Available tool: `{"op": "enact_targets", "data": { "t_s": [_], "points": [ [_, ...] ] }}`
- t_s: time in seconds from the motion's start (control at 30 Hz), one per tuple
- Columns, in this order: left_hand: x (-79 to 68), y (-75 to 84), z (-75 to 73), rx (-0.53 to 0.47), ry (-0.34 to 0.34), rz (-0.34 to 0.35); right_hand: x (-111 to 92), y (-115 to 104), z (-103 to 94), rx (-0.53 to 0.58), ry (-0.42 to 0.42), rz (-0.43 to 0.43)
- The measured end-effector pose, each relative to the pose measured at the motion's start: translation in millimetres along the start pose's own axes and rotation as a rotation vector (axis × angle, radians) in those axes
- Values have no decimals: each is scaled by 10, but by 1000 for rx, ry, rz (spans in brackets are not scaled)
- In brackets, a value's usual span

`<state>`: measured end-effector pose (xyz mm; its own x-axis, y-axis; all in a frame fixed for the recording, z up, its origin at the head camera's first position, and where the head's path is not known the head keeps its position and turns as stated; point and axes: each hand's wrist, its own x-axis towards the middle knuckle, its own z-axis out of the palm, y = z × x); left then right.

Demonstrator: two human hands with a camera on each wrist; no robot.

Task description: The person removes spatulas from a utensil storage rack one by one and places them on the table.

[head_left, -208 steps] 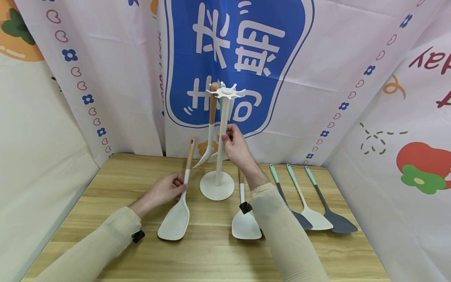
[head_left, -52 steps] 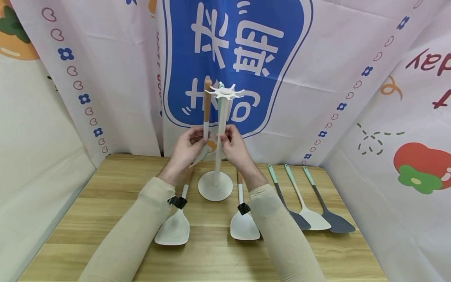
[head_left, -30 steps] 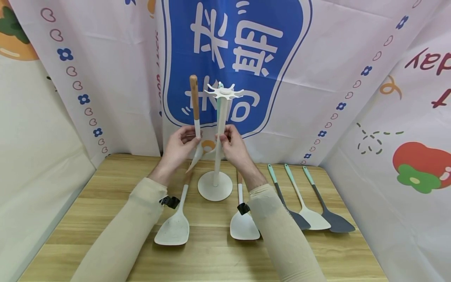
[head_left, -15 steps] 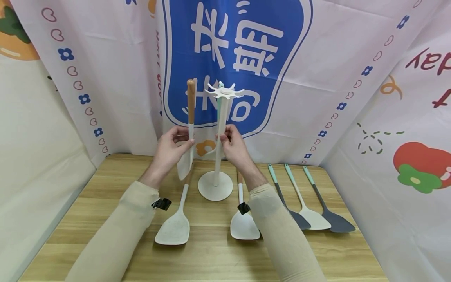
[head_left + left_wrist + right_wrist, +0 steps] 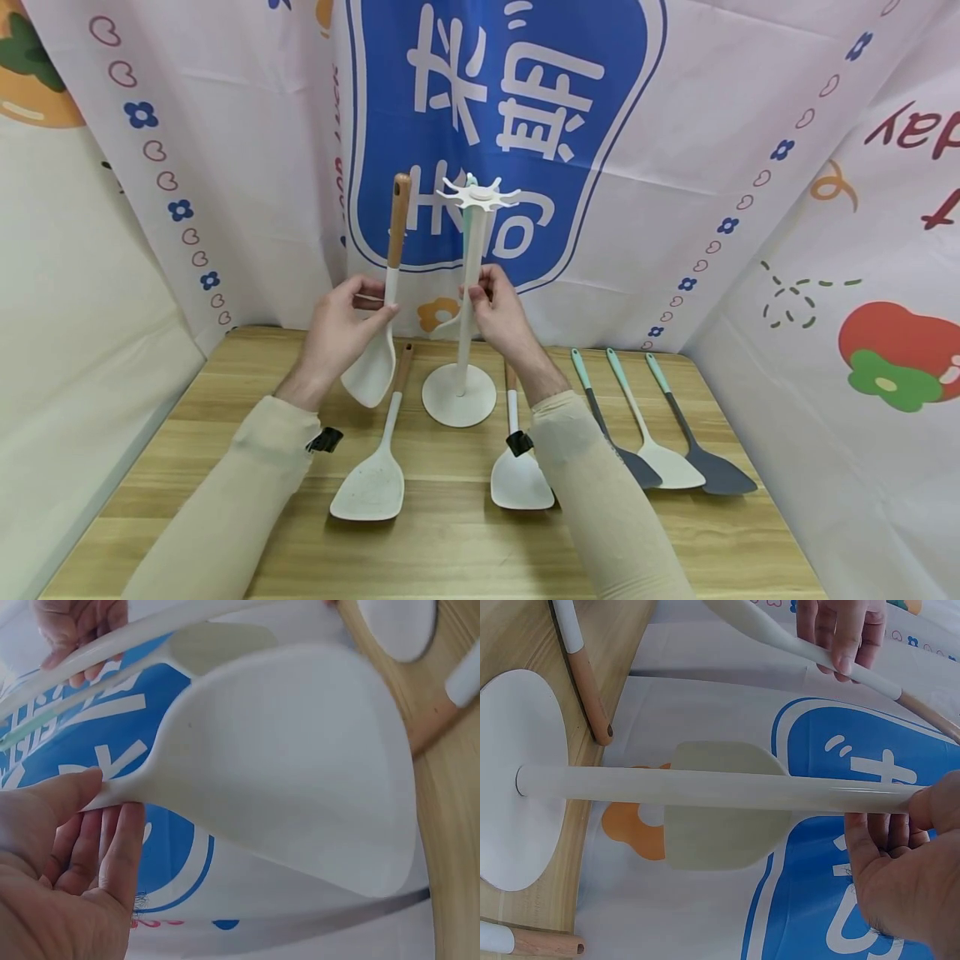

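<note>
My left hand (image 5: 337, 333) pinches the neck of a white spatula (image 5: 369, 375) with a wooden handle. It stands nearly upright, handle up, left of the utensil stand (image 5: 471, 275) and apart from its hooks. The left wrist view shows thumb and fingers at the narrow part just behind the broad blade (image 5: 300, 765). My right hand (image 5: 506, 312) grips the stand's pole about halfway up. Behind the pole a pale spatula (image 5: 727, 847) with a mint handle hangs from the stand, mostly hidden in the head view. The round base (image 5: 442, 408) sits on the table.
Wooden-handled white spatulas lie either side of the base, one on the left (image 5: 371, 487) and one (image 5: 521, 483) partly behind my right forearm. Further right lie a dark spatula (image 5: 637, 467), a white one (image 5: 675, 467) and another dark one (image 5: 720, 475), all mint-handled. A printed curtain (image 5: 690, 108) hangs behind.
My left hand has let go of the spatula on the table and taken the wooden-handled one off the stand, moving it left and lower, its blade turning. My right hand keeps hold of the pole.
</note>
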<state>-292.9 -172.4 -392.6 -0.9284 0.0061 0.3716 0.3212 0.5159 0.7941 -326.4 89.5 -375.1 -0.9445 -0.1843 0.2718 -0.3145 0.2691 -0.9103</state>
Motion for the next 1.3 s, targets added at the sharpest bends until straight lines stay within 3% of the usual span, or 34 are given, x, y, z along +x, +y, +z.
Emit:
{"op": "enact_targets", "data": {
  "t_s": [1.0,1.3],
  "points": [
    [-319,-456,-287,191,-191,-88,-11,-12,7,-13,-1,22],
    [-429,-587,-366,265,-224,-73,-11,-5,7,-8,3,25]
  ]
}}
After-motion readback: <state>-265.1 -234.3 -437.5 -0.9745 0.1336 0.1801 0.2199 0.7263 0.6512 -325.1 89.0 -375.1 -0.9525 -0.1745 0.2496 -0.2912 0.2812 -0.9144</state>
